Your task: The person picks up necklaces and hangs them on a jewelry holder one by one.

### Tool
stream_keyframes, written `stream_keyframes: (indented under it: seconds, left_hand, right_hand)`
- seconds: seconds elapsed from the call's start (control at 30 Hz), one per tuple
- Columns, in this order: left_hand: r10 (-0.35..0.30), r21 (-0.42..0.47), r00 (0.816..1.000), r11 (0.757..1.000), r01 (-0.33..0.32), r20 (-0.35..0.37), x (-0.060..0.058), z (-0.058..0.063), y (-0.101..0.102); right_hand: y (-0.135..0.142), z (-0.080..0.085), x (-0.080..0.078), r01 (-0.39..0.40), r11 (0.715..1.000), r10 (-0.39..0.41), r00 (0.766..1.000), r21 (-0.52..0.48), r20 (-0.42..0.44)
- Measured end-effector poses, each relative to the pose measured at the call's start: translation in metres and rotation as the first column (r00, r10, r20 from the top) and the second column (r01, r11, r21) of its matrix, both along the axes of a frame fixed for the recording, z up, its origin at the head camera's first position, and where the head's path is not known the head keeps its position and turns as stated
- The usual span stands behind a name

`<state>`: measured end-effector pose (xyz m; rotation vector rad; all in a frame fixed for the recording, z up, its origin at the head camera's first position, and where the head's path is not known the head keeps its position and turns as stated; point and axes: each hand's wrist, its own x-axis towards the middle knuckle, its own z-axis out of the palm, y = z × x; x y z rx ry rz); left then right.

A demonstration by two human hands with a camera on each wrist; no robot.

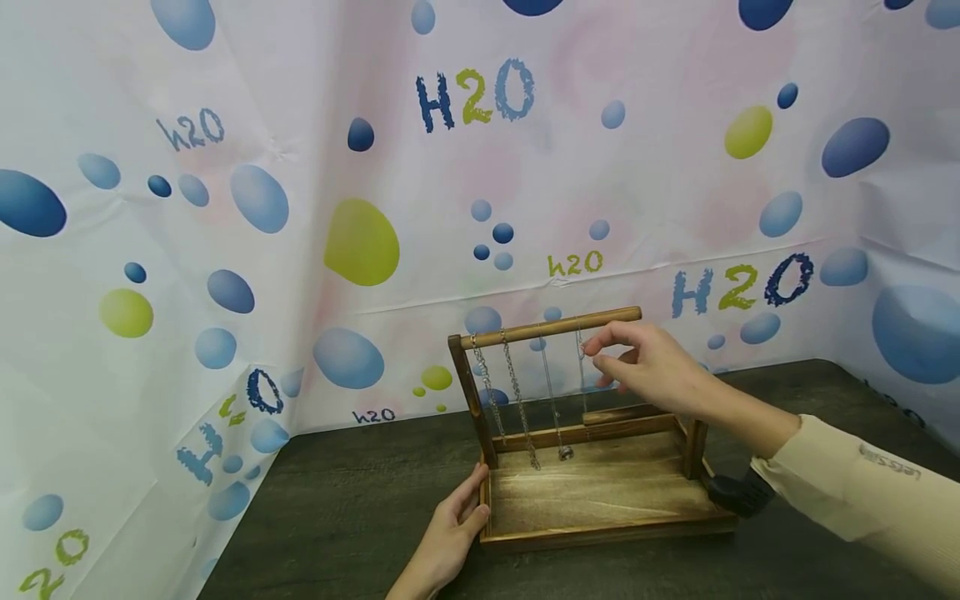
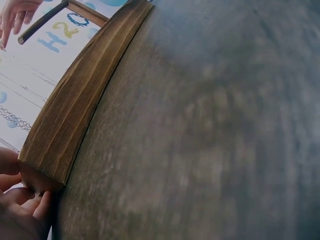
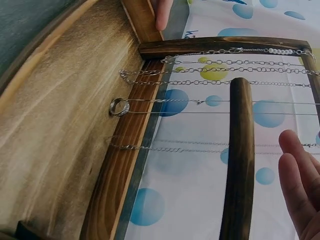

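Observation:
A wooden jewelry stand (image 1: 607,533) with a shallow tray stands on the dark table. Several silver necklaces hang from its upper bar (image 1: 558,326); one carries a ring-shaped pendant (image 1: 566,452), which also shows in the right wrist view. My left hand (image 1: 446,529) grips the tray's left end, fingertips against the wood. Near the rightmost thin necklace (image 1: 582,387), just below the bar, is my right hand (image 1: 652,367). Its fingers (image 3: 295,175) are extended close to the chain in the right wrist view, and no hold on it is visible.
A lower, shorter wooden bar (image 1: 624,414) sits at the stand's right, on a short post (image 1: 694,450). Behind the dark table (image 1: 352,508) hangs a white sheet (image 1: 637,183) printed with colored drops. A black strapped device (image 1: 738,493) is by the right wrist, near the tray's right end.

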<state>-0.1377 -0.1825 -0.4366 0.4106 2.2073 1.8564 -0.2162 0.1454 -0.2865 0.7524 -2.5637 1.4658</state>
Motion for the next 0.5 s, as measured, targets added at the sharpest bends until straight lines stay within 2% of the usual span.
stream_keyframes:
  seconds: [0.17,0.27,0.33,0.43,0.5]
  left_hand:
    - [0.015,-0.009,1.0,1.0,-0.015,-0.021,-0.006,0.0,0.0]
    - [0.028,-0.05,0.999,0.998,-0.03,-0.045,-0.008,0.001,0.0]
    - [0.041,-0.093,0.997,0.995,-0.047,-0.066,-0.008,0.002,-0.002]
    - [0.078,-0.181,0.99,0.979,-0.098,-0.115,-0.008,0.008,-0.006]
    - [0.109,-0.264,0.981,0.953,-0.15,-0.162,-0.007,0.014,-0.009]
  right_hand:
    - [0.012,-0.003,0.007,0.044,0.997,-0.04,0.997,0.059,-0.07]
    - [0.024,-0.006,0.014,0.079,0.991,-0.062,0.987,0.112,-0.146]
    - [0.033,-0.011,0.018,0.097,0.985,-0.066,0.975,0.139,-0.212]
    - [0.046,-0.021,0.022,0.13,0.979,-0.073,0.942,0.156,-0.328]
    - [0.057,-0.03,0.025,0.168,0.974,-0.101,0.921,0.151,-0.377]
